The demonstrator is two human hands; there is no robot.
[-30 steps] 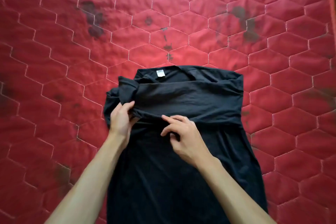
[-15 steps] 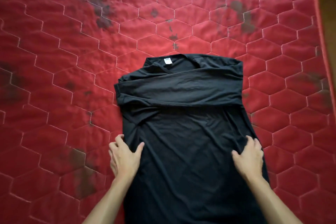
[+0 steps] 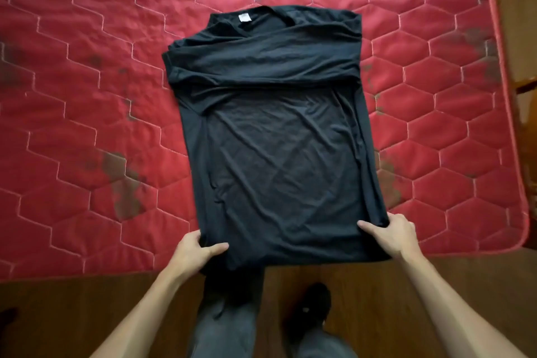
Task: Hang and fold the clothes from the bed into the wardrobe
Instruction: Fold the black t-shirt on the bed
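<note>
A black T-shirt (image 3: 276, 160) lies flat on the red quilted mattress (image 3: 87, 81), collar at the far end with a white label (image 3: 244, 18) showing. Both sleeves are folded across the chest as a band. My left hand (image 3: 197, 250) grips the hem's near left corner, thumb on top of the cloth. My right hand (image 3: 395, 234) grips the near right corner the same way, with the thumb lying over the fabric. The hem sits at the mattress's near edge.
The mattress's near edge meets a dark wooden floor (image 3: 87, 308). My legs in dark trousers (image 3: 229, 317) and a black shoe (image 3: 313, 305) stand at that edge. The mattress's right border (image 3: 511, 125) runs beside more wood. Dark stains mark the quilting.
Both hands slid from the shirt's middle down to its hem corners and took hold there. The view pulled back, so the floor and my legs came into sight.
</note>
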